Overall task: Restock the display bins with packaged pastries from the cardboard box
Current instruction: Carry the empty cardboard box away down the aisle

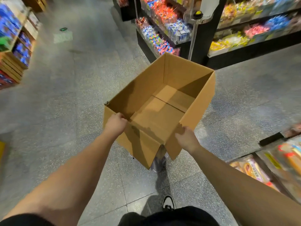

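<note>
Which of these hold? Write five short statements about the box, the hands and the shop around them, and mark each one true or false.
1. The cardboard box is full of packaged pastries. False: its inside is bare, no packs in it.
2. The left hand grips the box's near edge. True.
3. The right hand hangs free at the person's side. False: it holds the box's near right corner.
4. The box is held up off the speckled floor. True: a shoe shows beneath it.
5. The shelves beyond the box stand bare. False: they are packed with colourful wrapped goods.
</note>
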A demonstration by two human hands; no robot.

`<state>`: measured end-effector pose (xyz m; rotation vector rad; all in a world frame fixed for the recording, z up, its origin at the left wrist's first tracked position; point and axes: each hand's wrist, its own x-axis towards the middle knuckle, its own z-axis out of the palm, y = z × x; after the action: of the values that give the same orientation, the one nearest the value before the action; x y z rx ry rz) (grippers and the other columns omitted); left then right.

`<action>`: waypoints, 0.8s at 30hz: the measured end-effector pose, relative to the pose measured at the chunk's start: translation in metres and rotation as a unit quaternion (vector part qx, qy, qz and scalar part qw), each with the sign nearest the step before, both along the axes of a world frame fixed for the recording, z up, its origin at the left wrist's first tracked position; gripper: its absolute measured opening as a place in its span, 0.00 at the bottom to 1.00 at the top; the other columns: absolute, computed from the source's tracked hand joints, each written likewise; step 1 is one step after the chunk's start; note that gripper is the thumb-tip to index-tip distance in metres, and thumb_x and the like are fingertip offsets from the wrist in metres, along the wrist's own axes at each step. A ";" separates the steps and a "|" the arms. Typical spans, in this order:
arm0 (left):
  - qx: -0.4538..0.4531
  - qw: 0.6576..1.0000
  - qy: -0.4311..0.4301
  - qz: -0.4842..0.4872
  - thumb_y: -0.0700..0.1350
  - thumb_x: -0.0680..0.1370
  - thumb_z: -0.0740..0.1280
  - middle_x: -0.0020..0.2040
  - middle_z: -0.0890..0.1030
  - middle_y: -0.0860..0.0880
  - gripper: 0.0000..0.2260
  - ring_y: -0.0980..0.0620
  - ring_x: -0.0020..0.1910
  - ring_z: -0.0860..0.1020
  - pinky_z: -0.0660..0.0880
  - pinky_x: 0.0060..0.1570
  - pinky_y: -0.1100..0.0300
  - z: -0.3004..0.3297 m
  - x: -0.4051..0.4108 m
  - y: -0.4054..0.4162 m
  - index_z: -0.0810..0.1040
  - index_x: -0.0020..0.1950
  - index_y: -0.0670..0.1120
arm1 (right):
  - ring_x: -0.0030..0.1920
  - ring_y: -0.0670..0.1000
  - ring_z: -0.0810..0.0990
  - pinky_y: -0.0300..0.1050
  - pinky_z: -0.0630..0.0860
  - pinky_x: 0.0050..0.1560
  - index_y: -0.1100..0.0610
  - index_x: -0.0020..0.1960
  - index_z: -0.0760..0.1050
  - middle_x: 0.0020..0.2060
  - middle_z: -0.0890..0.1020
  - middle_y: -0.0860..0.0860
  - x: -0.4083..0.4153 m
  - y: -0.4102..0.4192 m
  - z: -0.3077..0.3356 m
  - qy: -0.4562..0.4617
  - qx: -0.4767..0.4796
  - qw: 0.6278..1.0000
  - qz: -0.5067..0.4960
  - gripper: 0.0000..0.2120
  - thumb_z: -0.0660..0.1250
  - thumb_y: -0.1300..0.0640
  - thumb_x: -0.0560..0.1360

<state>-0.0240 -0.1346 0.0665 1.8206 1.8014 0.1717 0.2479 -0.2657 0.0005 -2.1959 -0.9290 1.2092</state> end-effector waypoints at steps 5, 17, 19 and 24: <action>0.018 0.999 0.025 0.020 0.47 0.77 0.63 0.67 0.70 0.39 0.24 0.39 0.65 0.70 0.69 0.67 0.45 -0.016 -0.013 0.075 0.69 0.72 0.41 | 0.69 0.62 0.69 0.54 0.72 0.64 0.59 0.80 0.53 0.74 0.62 0.58 -0.024 0.040 0.026 -0.012 -0.043 0.995 -0.090 0.36 0.66 0.52 0.78; -0.107 0.989 0.075 -0.073 0.51 0.79 0.67 0.64 0.75 0.40 0.27 0.37 0.63 0.75 0.73 0.63 0.44 -0.080 -0.025 0.236 0.64 0.72 0.40 | 0.63 0.61 0.77 0.49 0.72 0.56 0.57 0.77 0.58 0.66 0.75 0.56 -0.069 0.099 -0.014 -0.016 -0.076 0.935 -0.347 0.30 0.64 0.58 0.78; -0.120 0.987 0.066 -0.083 0.52 0.79 0.67 0.59 0.79 0.40 0.23 0.37 0.58 0.78 0.76 0.58 0.46 -0.092 -0.031 0.248 0.69 0.67 0.39 | 0.61 0.61 0.77 0.51 0.74 0.58 0.55 0.77 0.59 0.65 0.77 0.56 -0.073 0.102 -0.019 -0.032 -0.067 0.925 -0.372 0.30 0.63 0.60 0.77; -0.095 0.992 0.054 -0.070 0.55 0.79 0.64 0.47 0.79 0.44 0.17 0.42 0.44 0.78 0.76 0.49 0.49 -0.110 -0.039 0.254 0.73 0.58 0.43 | 0.50 0.58 0.76 0.53 0.76 0.55 0.51 0.75 0.61 0.58 0.79 0.55 -0.074 0.104 -0.029 -0.053 -0.085 0.915 -0.390 0.26 0.59 0.61 0.78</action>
<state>-0.0628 0.1191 -0.0439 1.8403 1.6917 -0.1502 0.1740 -0.1617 -0.0286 -2.4079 0.0733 0.7941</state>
